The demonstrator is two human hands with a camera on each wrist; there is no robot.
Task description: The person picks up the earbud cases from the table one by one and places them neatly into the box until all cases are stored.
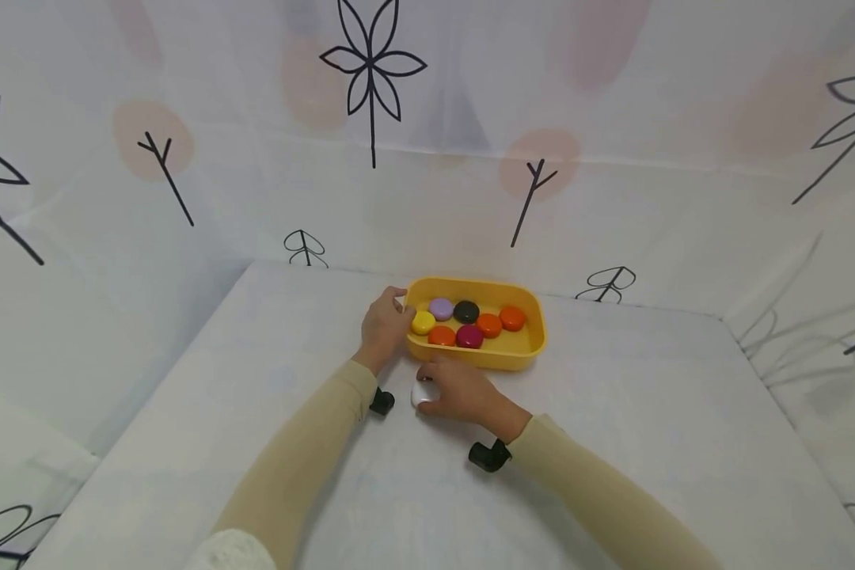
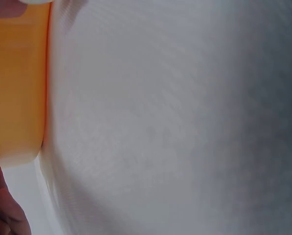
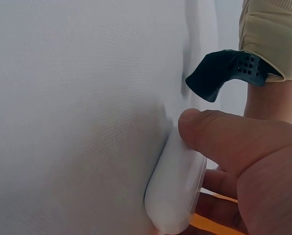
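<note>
A yellow tray (image 1: 520, 348) sits on the white table, with glossy round discs inside: lilac (image 1: 441, 309), black (image 1: 466, 312), yellow (image 1: 423, 322), dark magenta (image 1: 469, 336) and several orange ones (image 1: 512, 318). At the tray's left end, my left hand (image 1: 386, 326) holds the rim; in the left wrist view its curled fingers (image 2: 9, 210) meet the tray's corner. Just in front of the tray, my right hand (image 1: 459, 389) pinches a white rounded disc (image 1: 423, 393) between thumb and fingers. Close up, this white disc (image 3: 172, 188) stands low at the table surface.
A white cloth with black plant drawings (image 1: 374, 63) hangs behind and beside the table (image 1: 655, 427). Black wrist mounts (image 1: 489, 457) stick out below both beige sleeves (image 1: 306, 431). The tray stands near the table's back edge.
</note>
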